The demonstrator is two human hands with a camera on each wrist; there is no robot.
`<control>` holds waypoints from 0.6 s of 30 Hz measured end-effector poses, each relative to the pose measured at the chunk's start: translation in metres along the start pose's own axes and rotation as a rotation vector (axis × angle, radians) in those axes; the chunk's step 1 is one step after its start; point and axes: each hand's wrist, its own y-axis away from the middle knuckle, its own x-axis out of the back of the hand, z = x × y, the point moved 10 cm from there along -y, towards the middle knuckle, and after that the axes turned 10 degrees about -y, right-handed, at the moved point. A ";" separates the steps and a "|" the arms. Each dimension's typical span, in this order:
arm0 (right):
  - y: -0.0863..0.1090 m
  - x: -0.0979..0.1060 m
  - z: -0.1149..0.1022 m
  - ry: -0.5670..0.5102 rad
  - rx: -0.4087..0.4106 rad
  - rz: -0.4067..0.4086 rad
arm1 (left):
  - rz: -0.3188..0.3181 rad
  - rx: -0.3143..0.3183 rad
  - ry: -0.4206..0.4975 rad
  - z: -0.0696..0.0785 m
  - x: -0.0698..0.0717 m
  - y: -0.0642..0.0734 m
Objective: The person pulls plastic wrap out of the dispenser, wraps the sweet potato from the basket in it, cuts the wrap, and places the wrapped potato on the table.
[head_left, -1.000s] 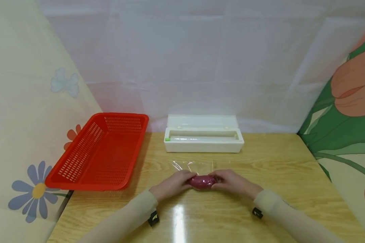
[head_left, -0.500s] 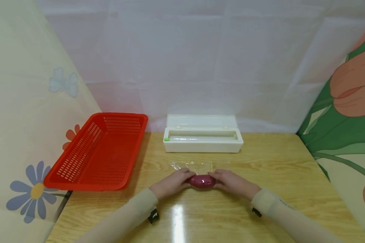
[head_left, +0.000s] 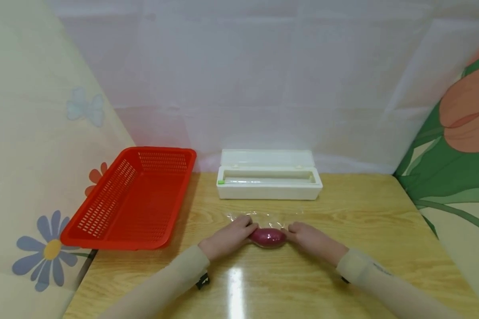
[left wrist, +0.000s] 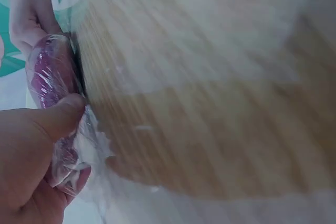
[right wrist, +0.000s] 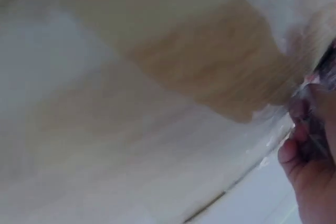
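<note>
A purple-red, oval sweet potato [head_left: 268, 238] lies crosswise between both hands near the front middle of the table, glossy under clear plastic wrap. A loose sheet of that plastic wrap [head_left: 265, 218] spreads behind it. My left hand [head_left: 229, 237] grips the wrapped left end; in the left wrist view the thumb [left wrist: 65, 114] presses on the crinkled film with fingers curled beneath. At the other end my right hand [head_left: 313, 241] pinches the gathered film, its fingers bent in the right wrist view. The undersides of the sweet potato are hidden.
Behind the hands stands a white plastic wrap dispenser box [head_left: 269, 192] with its lid up, a clear roll and a green slider [head_left: 221, 182] showing. A red perforated basket [head_left: 151, 190] sits at the left. White cloth [head_left: 263, 88] hangs behind the wooden table [head_left: 363, 212].
My right hand has drawn slightly to the right, off the sweet potato's side to its tip, with fingers more curled. The left hand's fingers have lifted a little over the film.
</note>
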 end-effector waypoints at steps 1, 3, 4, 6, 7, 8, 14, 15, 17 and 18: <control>0.002 0.000 -0.006 0.113 0.078 0.003 | -0.007 0.003 -0.004 0.000 0.000 -0.001; 0.007 -0.001 -0.018 0.330 0.228 0.018 | -0.021 0.005 -0.007 0.001 0.000 -0.002; 0.008 -0.002 -0.019 0.375 0.243 0.014 | -0.027 0.015 -0.001 0.001 0.000 -0.002; 0.009 -0.002 -0.022 0.429 0.264 0.005 | -0.033 0.041 0.018 -0.002 -0.001 -0.003; 0.009 -0.001 -0.022 0.433 0.264 0.001 | -0.032 0.051 0.031 -0.003 0.000 -0.004; 0.010 -0.001 -0.023 0.435 0.260 -0.002 | -0.031 0.058 0.039 -0.004 0.000 -0.005; 0.011 0.017 -0.030 0.406 0.289 0.127 | -0.014 0.054 0.062 -0.005 0.002 -0.007; 0.012 0.020 -0.034 0.402 0.318 0.160 | -0.012 0.050 0.063 -0.005 0.002 -0.006; 0.014 0.023 -0.044 0.390 0.374 0.209 | -0.012 0.047 0.069 -0.005 0.001 -0.006; 0.015 0.023 -0.048 0.381 0.395 0.221 | -0.016 0.050 0.072 -0.005 0.000 -0.005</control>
